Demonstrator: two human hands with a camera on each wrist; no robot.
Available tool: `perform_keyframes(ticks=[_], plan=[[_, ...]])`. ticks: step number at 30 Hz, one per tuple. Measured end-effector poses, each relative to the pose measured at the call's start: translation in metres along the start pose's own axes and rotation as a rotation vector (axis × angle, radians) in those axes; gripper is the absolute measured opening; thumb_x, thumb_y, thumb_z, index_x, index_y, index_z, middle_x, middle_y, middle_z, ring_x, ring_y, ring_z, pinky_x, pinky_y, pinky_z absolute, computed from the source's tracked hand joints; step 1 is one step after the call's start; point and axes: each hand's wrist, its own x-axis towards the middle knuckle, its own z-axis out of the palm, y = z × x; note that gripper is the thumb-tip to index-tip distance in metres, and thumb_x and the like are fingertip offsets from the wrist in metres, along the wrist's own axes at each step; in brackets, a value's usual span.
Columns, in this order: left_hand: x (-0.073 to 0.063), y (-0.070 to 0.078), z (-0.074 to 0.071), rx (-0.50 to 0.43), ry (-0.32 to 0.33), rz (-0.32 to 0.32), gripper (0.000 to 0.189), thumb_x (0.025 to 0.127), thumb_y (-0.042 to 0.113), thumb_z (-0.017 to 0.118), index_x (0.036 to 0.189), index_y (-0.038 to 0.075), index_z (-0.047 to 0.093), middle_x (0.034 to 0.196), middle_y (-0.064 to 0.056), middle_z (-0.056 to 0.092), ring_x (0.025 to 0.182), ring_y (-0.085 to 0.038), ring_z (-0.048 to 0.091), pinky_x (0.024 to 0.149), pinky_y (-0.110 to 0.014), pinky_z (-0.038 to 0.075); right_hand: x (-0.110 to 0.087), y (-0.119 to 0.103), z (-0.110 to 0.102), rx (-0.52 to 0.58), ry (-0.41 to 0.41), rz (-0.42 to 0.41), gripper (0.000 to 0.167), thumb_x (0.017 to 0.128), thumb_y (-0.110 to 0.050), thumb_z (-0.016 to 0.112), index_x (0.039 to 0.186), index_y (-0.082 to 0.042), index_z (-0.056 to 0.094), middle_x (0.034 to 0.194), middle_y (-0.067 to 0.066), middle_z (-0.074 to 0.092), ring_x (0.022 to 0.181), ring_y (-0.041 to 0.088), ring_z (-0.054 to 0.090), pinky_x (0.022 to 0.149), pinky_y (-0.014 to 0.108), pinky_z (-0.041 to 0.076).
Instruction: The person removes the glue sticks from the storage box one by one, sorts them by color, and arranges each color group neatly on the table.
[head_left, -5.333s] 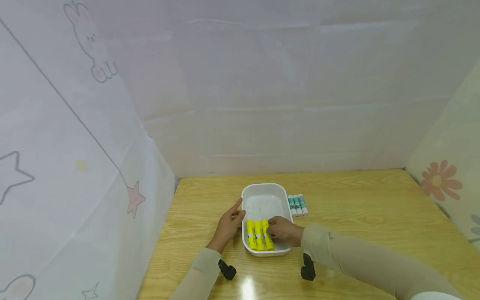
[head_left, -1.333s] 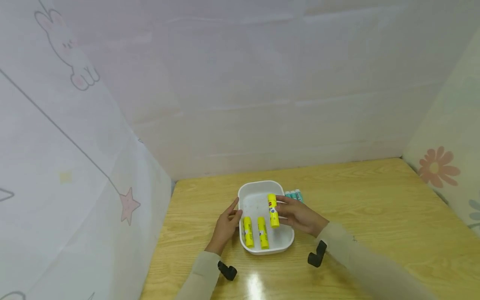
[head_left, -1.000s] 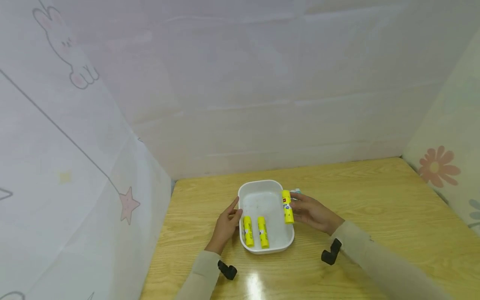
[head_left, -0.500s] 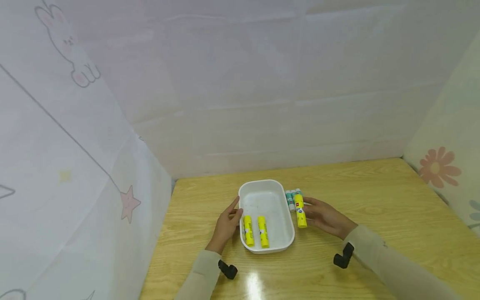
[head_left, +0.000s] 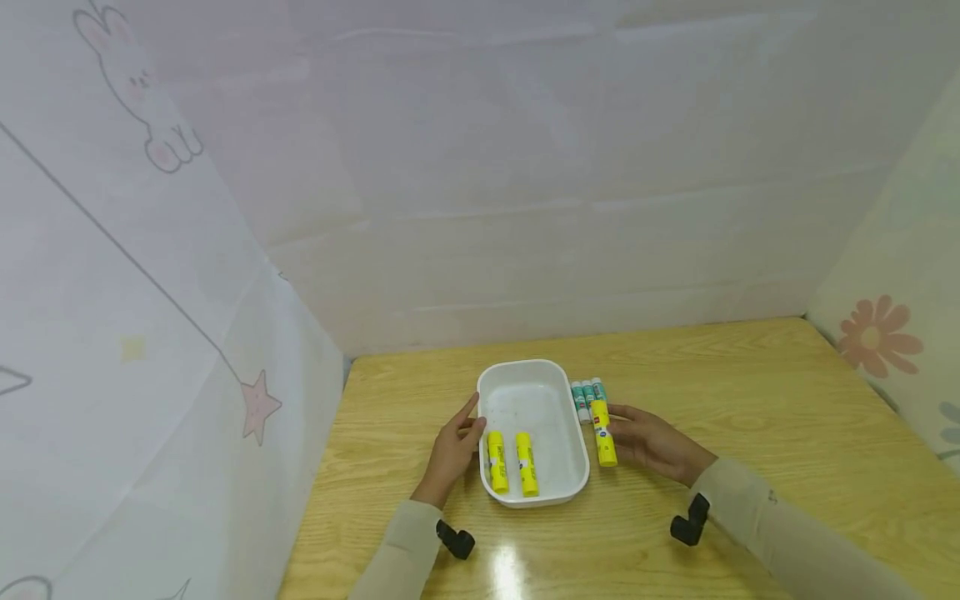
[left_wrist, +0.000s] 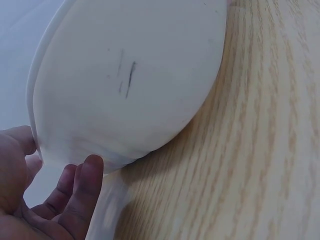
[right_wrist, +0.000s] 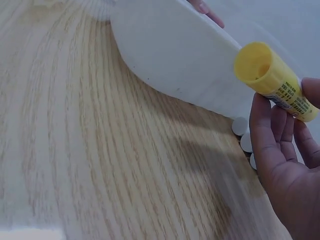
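Note:
My right hand (head_left: 651, 443) holds a yellow glue stick (head_left: 604, 435) between thumb and fingers, just right of the white tray (head_left: 567, 467). In the right wrist view the yellow glue stick (right_wrist: 287, 89) is tilted above the table, its hollow end facing the camera. My left hand (head_left: 452, 450) grips the tray's left side, thumb at the rim. The left wrist view shows the fingers (left_wrist: 86, 195) against the tray's outer wall (left_wrist: 135, 110). Inside the tray, a yellow glue stick (head_left: 498, 462) lies near the left wall and another yellow glue stick (head_left: 527, 465) lies beside it, apart.
Right of the tray, 3 small teal glue sticks (head_left: 579, 402) with white ends lie side by side, partly hidden behind the held one. Everything stands on a wood-grain table (head_left: 720, 375). Printed cloth walls (head_left: 465, 250) rise at its back and sides.
My right hand has lifted a yellow glue stick from the tray, carried it right past the rim, then slightly toward me. The middle stick has shifted apart from the left one. My left hand stays put.

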Motion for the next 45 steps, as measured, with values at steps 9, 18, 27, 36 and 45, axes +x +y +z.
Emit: perform_keyframes(ticks=[9, 18, 27, 36, 45], plan=[[-0.001, 0.000, 0.000, 0.001, 0.001, -0.001, 0.051, 0.098, 0.044, 0.054, 0.147, 0.044, 0.039, 0.120, -0.009, 0.056, 0.111, -0.025, 0.058, 0.084, -0.035, 0.056, 0.003, 0.009, 0.000, -0.071, 0.027, 0.005, 0.068, 0.102, -0.014, 0.052, 0.154, 0.001, 0.010, 0.147, 0.023, 0.035, 0.121, 0.024, 0.054, 0.102, 0.041, 0.045], [0.000, -0.001, 0.000, 0.010, 0.009, 0.004, 0.052, 0.098, 0.046, 0.054, 0.147, 0.043, 0.039, 0.119, -0.008, 0.057, 0.111, -0.025, 0.059, 0.086, -0.036, 0.055, 0.008, 0.016, 0.001, -0.142, 0.069, 0.011, 0.066, 0.101, -0.017, 0.054, 0.151, 0.003, 0.017, 0.141, 0.022, 0.045, 0.118, 0.027, 0.056, 0.098, 0.041, 0.048], [0.001, -0.003, 0.000, 0.009, 0.007, 0.005, 0.052, 0.099, 0.043, 0.055, 0.148, 0.042, 0.039, 0.118, -0.008, 0.057, 0.111, -0.025, 0.059, 0.086, -0.036, 0.055, 0.011, 0.023, 0.000, -0.160, 0.074, -0.007, 0.067, 0.100, -0.018, 0.056, 0.151, 0.005, 0.018, 0.144, 0.025, 0.040, 0.121, 0.027, 0.054, 0.101, 0.040, 0.047], [0.001, -0.002, 0.000, 0.020, 0.011, -0.009, 0.049, 0.100, 0.039, 0.054, 0.147, 0.043, 0.039, 0.119, -0.009, 0.057, 0.110, -0.024, 0.059, 0.086, -0.036, 0.055, 0.013, 0.025, 0.008, -0.193, 0.149, 0.009, 0.064, 0.100, -0.017, 0.056, 0.149, 0.007, 0.021, 0.147, 0.027, 0.035, 0.123, 0.029, 0.053, 0.100, 0.039, 0.048], [0.001, -0.001, -0.001, 0.012, 0.012, -0.003, 0.051, 0.098, 0.046, 0.054, 0.147, 0.043, 0.039, 0.119, -0.009, 0.057, 0.110, -0.024, 0.060, 0.086, -0.036, 0.055, 0.019, 0.028, 0.024, -0.313, 0.347, 0.008, 0.056, 0.097, -0.019, 0.062, 0.141, 0.008, 0.040, 0.138, 0.024, 0.048, 0.118, 0.028, 0.056, 0.093, 0.038, 0.052]])
